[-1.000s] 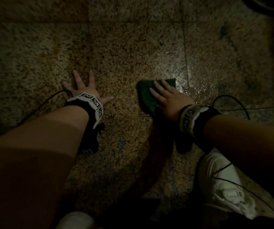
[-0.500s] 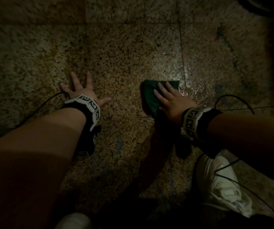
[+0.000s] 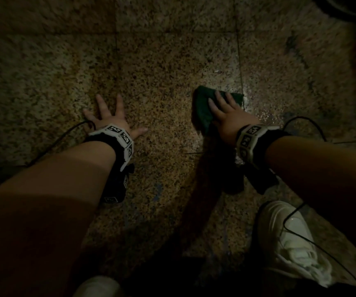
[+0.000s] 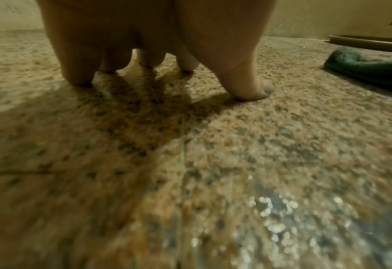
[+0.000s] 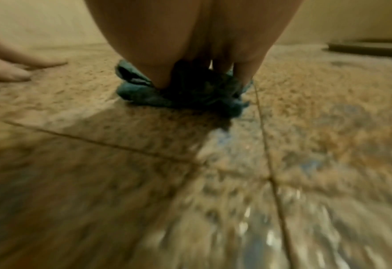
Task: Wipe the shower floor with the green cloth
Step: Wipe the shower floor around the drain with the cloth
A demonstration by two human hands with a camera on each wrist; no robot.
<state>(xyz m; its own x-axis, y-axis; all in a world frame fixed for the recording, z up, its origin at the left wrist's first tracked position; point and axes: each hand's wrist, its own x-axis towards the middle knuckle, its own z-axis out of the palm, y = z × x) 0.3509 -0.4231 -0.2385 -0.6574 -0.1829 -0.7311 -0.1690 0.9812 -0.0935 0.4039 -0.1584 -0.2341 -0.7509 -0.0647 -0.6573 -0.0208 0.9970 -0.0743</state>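
Note:
The green cloth (image 3: 202, 110) lies bunched on the speckled granite shower floor (image 3: 162, 71), right of centre in the head view. My right hand (image 3: 226, 113) presses flat on it with straight fingers; the right wrist view shows the cloth (image 5: 144, 94) squashed under the fingers (image 5: 158, 76). My left hand (image 3: 110, 116) is spread on the bare floor to the left, fingertips (image 4: 252, 91) planted on the stone, holding nothing. From the left wrist view the cloth (image 4: 369, 67) shows at the far right.
Wet, shiny patches (image 3: 265, 116) lie to the right of the cloth, along a tile joint (image 3: 240, 67). My white shoes (image 3: 290, 243) stand at the lower right and bottom edge. A low dark ledge (image 4: 369, 43) and pale wall border the floor's far side.
My right hand has slid the cloth slightly away from me and to the right across the tile. The left hand stays planted in the same spot.

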